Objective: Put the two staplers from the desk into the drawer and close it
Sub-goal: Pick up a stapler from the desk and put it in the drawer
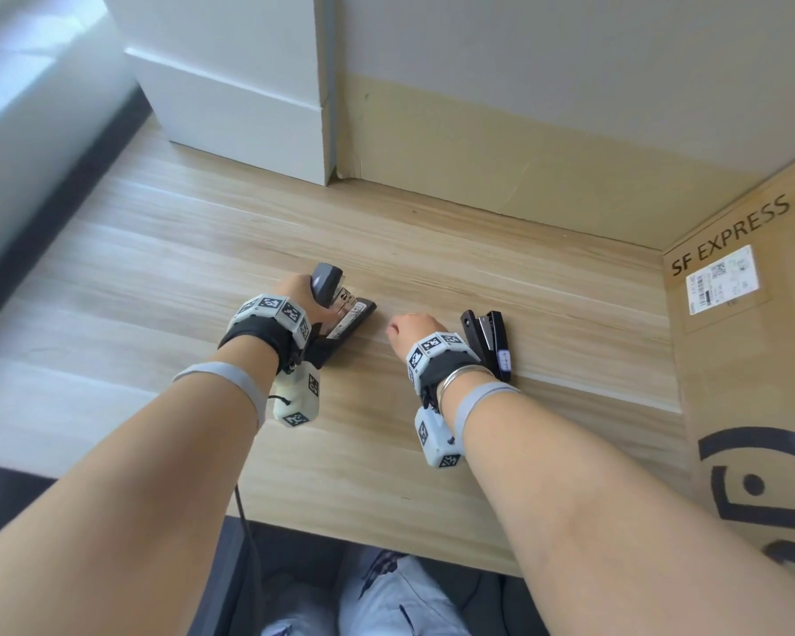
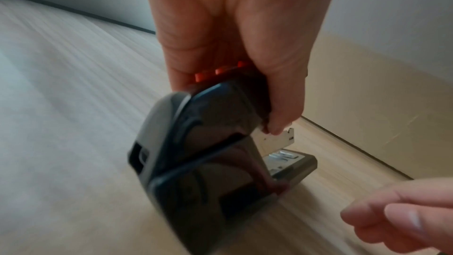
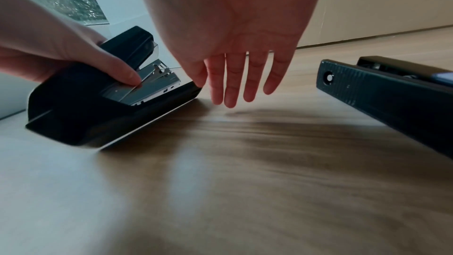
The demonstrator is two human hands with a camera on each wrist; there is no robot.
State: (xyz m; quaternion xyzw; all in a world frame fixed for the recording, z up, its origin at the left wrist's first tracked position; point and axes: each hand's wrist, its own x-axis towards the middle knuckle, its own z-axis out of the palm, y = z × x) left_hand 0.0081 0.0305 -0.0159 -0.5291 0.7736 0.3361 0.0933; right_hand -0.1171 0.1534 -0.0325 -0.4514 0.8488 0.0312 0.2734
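A large black and grey stapler sits on the wooden desk, its top arm raised. My left hand grips that top arm, thumb on one side and fingers on the other; the left wrist view shows the stapler held by my left hand. A smaller black stapler lies flat on the desk, just right of my right hand. In the right wrist view my right hand hangs with straight fingers above the desk, between the large stapler and the small stapler, holding nothing.
A tall cardboard box marked SF EXPRESS stands at the desk's right edge. A white cabinet block stands at the back left, against the wall. The desk's front edge is near my legs. No drawer shows in these views.
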